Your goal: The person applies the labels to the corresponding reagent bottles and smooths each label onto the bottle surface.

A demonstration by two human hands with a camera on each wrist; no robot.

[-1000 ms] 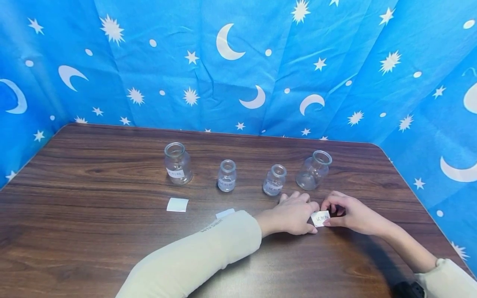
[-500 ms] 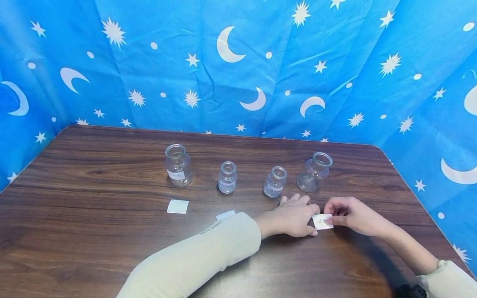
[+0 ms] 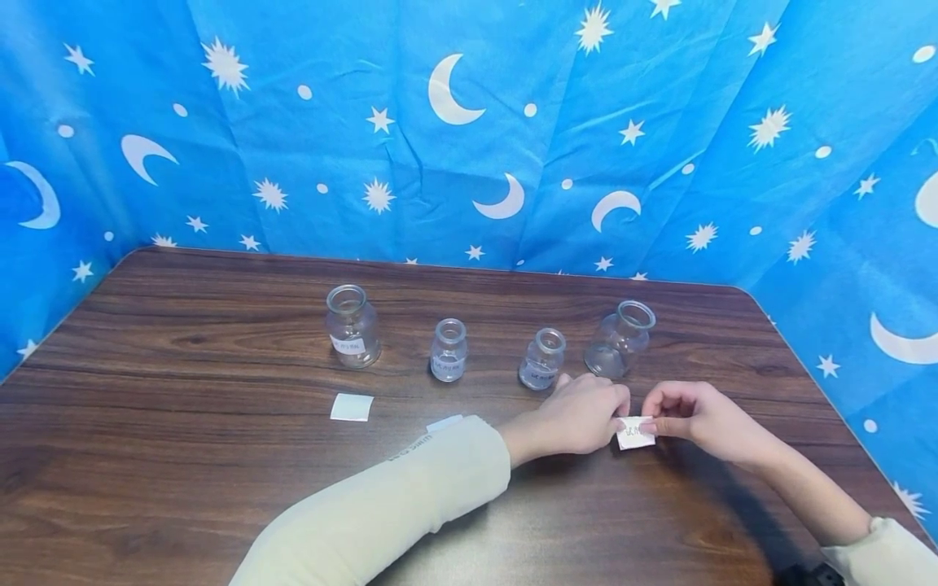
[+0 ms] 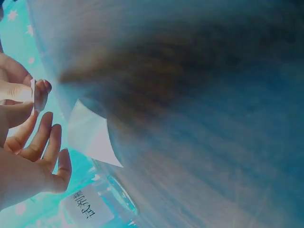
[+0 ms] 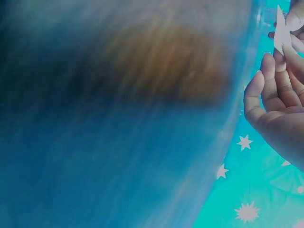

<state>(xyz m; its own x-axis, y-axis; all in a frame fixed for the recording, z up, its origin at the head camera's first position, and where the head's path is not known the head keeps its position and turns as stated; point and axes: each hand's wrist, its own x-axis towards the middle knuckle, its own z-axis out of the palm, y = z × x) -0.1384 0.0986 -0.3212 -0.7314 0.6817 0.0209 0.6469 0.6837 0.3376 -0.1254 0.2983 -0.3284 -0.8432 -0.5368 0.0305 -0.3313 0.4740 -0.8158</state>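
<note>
A small white label [image 3: 636,434] with handwritten characters hangs between both hands, above the table. My right hand [image 3: 685,422] pinches its right side with thumb and index finger. At the label's left edge, my left hand [image 3: 579,413] pinches it, the thumb in front. Edge-on, the label [image 5: 281,31] shows between the two hands in the right wrist view. Just behind the hands stand a small glass jar [image 3: 544,358] with a written label and a wider glass jar [image 3: 621,338] on which no label shows.
Further left stand a small labelled jar [image 3: 449,350] and a larger labelled jar [image 3: 352,327]. A blank white paper piece [image 3: 352,407] lies in front of them; another paper piece [image 3: 444,422] is partly covered by the left sleeve. A blue curtain [image 3: 469,146] hangs behind the table [image 3: 183,391].
My left hand, earlier spread flat beside the label on the table, has drawn its fingers in and taken the label's left edge. My right hand has kept its hold.
</note>
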